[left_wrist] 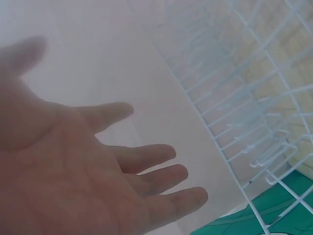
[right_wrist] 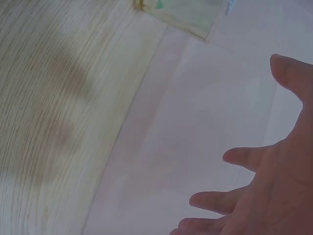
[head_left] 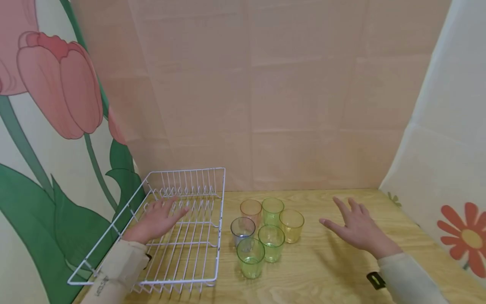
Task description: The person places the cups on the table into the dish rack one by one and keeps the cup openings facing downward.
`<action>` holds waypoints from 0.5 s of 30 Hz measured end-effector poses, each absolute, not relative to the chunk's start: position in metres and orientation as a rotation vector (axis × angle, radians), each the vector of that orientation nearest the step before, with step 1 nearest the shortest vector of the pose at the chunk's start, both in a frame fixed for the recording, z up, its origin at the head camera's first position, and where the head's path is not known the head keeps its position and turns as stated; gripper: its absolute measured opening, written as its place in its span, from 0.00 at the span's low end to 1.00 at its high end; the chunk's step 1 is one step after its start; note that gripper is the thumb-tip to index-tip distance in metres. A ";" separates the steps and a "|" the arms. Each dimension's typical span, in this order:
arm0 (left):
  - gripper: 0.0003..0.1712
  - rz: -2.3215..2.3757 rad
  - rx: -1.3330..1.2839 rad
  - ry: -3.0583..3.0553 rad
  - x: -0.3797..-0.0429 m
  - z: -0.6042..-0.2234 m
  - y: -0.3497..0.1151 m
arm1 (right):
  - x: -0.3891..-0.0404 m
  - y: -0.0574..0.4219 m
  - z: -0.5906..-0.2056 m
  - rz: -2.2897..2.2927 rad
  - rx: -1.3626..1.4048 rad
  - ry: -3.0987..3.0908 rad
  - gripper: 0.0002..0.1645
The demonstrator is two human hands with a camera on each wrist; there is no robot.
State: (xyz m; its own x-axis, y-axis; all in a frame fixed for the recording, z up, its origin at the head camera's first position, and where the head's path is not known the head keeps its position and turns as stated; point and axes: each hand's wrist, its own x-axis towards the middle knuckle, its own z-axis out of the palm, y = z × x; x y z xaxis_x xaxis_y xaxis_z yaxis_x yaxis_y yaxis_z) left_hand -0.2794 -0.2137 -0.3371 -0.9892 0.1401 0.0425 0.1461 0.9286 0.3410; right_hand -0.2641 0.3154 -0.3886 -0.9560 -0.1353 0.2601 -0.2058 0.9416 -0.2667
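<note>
My left hand (head_left: 157,221) hovers over the white wire dish rack (head_left: 218,253), fingers spread and holding nothing. In the left wrist view its palm (left_wrist: 73,171) shows with the rack's wires beyond the fingertips. To the right, my right hand (head_left: 357,228) is held above the wooden table, fingers apart, nothing in it. Between the hands stands a cluster of clear tinted tumblers: an orange one (head_left: 251,207), a blue one (head_left: 243,230), a yellow one (head_left: 292,226) and several green ones, among them the nearest green tumbler (head_left: 251,259). All stand upright with their rims up.
The wooden table (head_left: 311,274) runs back to a plain pinkish cloth wall (head_left: 296,105). A tulip-printed cloth (head_left: 62,84) borders the left side, close to the rack. Another cloth with a red flower (head_left: 471,236) bounds the right side.
</note>
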 end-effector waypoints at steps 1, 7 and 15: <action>0.51 -0.552 -0.238 -3.061 -0.279 -0.336 -0.213 | -0.264 0.314 -0.388 0.428 0.258 -2.856 0.54; 0.51 -0.574 -0.287 -3.041 -0.269 -0.323 -0.204 | -0.267 0.304 -0.384 0.445 0.288 -2.826 0.50; 0.50 -0.792 -0.172 -2.932 -0.245 -0.303 -0.177 | -0.276 0.287 -0.390 0.466 0.280 -2.747 0.43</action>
